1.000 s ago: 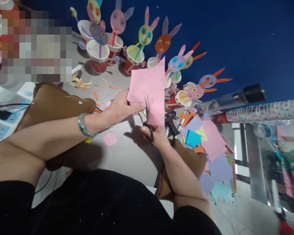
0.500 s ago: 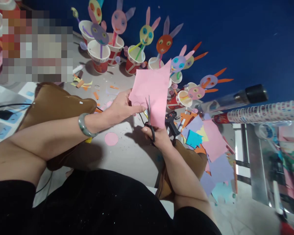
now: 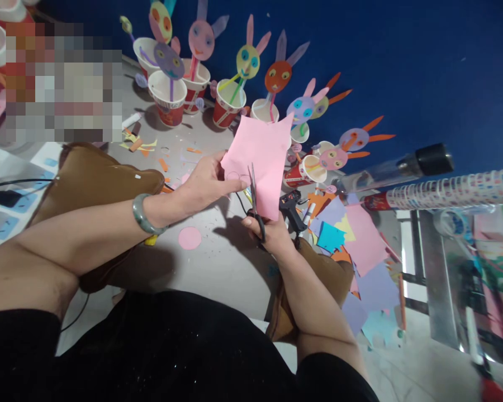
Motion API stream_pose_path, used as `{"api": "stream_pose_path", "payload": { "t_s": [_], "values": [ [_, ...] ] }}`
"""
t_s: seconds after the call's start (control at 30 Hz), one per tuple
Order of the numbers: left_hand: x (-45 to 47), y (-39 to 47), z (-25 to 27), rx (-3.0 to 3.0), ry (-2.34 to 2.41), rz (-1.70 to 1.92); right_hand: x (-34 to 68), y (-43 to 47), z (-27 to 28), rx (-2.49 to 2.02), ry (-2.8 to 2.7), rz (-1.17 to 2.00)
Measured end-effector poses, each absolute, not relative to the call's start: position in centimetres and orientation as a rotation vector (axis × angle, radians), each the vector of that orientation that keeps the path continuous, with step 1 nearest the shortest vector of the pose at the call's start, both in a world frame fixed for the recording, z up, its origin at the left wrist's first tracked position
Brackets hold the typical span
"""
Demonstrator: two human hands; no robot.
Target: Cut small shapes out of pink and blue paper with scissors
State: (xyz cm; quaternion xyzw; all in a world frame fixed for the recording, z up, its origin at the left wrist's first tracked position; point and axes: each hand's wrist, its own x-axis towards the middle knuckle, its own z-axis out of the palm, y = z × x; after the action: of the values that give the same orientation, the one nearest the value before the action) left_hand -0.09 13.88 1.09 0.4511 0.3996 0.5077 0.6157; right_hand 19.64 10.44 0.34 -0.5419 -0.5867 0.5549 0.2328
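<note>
My left hand [image 3: 213,180] pinches the left edge of a pink sheet of paper [image 3: 260,145], thumb on top near drawn round outlines. In my right hand [image 3: 272,233] are black-handled scissors [image 3: 254,195], their blades slightly apart and lying over the sheet's lower part. The paper is held up above the table, one pointed corner at its upper right. Below my left wrist a cut pink paper circle [image 3: 190,238] lies flat on the grey table [image 3: 218,268].
Paper cups with rabbit-faced figures, such as a red cup [image 3: 167,99], line the blue wall. A black glue gun [image 3: 292,209] and coloured paper sheets [image 3: 362,245] lie at right, near a long stack of cups [image 3: 448,191]. Paper scraps [image 3: 138,142] are scattered at left.
The pink sheet has tilted a little in my hands. The scissor blades have shifted slightly left against it; both hands stay almost in place.
</note>
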Motion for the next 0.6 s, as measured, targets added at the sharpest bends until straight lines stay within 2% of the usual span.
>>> {"api": "stream_pose_path", "payload": {
  "t_s": [0.6],
  "values": [
    [-0.10, 13.75, 1.50, 1.064, 0.894, 1.238, 19.45, 10.56, 0.89, -1.477, -1.662, 1.579]
  ]
}}
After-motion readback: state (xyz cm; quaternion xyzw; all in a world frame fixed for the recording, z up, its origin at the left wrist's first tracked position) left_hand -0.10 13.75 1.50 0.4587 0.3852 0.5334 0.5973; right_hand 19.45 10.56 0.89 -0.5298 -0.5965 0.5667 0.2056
